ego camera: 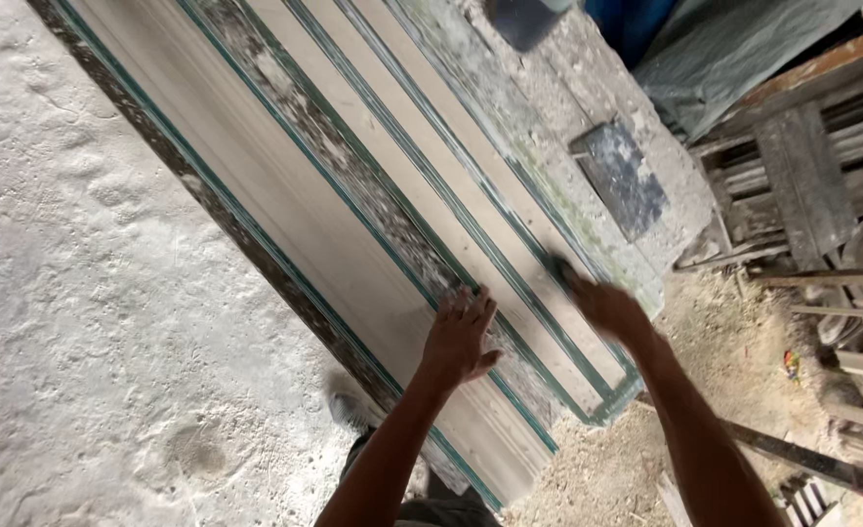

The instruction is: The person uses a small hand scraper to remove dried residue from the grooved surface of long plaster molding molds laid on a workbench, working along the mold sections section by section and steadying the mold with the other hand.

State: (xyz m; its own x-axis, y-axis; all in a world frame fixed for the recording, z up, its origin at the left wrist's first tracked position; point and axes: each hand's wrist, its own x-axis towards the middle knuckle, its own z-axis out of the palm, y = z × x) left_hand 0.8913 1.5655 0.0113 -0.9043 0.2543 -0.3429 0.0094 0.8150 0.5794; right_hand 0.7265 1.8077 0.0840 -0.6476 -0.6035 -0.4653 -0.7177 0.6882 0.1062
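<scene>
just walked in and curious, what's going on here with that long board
A person leans over a long wooden panel with green-edged mouldings and worn paint, lying on a dusty floor. The left hand lies flat on it, fingers spread. The right hand, blurred, presses something small and dark on a strip near the panel's end. A dark slab and stacked timber lie to the right.

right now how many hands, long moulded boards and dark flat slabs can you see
hands: 2, left hand flat on the board, right hand blurred
long moulded board: 1
dark flat slab: 1
total: 4
</scene>
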